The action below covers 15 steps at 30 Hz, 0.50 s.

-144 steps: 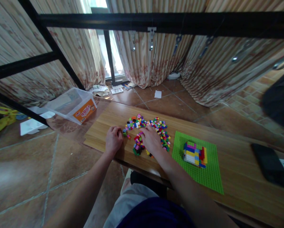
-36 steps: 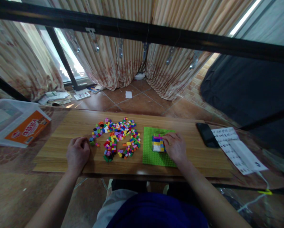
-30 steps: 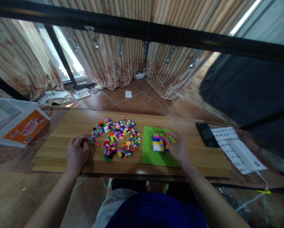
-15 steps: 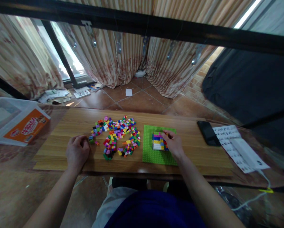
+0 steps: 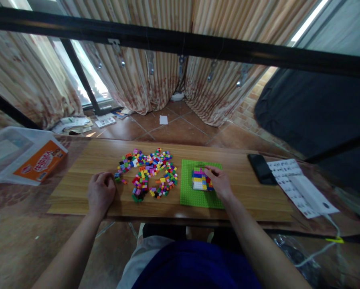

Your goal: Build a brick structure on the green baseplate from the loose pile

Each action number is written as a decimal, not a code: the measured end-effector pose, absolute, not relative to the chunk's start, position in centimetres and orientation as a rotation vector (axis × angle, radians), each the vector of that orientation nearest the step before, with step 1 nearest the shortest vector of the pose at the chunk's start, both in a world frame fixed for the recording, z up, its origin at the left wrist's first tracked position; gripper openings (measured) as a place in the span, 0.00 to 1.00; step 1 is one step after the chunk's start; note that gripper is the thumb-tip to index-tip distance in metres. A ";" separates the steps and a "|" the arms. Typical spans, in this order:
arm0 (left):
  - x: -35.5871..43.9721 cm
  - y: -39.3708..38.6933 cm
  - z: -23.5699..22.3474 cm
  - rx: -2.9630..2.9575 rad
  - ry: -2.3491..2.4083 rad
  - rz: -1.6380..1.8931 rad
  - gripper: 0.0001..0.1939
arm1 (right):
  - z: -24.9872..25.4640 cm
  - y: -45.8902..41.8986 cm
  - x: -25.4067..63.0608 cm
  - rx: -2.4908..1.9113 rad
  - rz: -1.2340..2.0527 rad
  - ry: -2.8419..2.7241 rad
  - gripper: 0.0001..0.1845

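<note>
Multicoloured plastic-brick build [image 5: 199, 180] is meeting right hand [image 5: 220, 183] at two o'clock, fingers pinching narrow! Left hand [image 5: 101, 193] is resting, loosely curled.

Daylight enters upper left; the foreground is dim.

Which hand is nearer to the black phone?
Right. The right hand is at the brick build, just left of the phone; the left hand rests beyond the loose bricks.
</note>
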<state>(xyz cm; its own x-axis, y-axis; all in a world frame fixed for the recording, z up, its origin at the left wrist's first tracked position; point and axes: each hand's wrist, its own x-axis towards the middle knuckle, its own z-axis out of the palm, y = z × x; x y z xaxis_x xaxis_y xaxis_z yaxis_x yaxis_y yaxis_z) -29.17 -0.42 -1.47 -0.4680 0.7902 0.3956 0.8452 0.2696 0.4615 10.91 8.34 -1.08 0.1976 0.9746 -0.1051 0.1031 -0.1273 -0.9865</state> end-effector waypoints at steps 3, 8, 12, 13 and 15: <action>-29.2 -0.4 -1.5 -1.580 -2.425 -0.977 0.13 | -0.6 8.2 11.7 -1.410 1.055 -0.987 0.27; -29.4 -0.3 -1.7 -1.572 -2.437 -0.991 0.12 | 1.0 7.7 11.9 -1.472 0.856 -0.896 0.24; -29.2 -0.4 -1.7 -1.566 -2.433 -0.987 0.13 | 2.7 6.5 9.4 -1.455 0.773 -1.120 0.18; -29.2 -0.4 -1.7 -1.567 -2.435 -0.989 0.13 | 3.0 6.1 8.4 -1.435 0.758 -1.220 0.17; -29.1 -0.4 -1.8 -1.571 -2.437 -1.000 0.13 | 3.5 5.4 6.2 -1.355 0.743 -1.473 0.15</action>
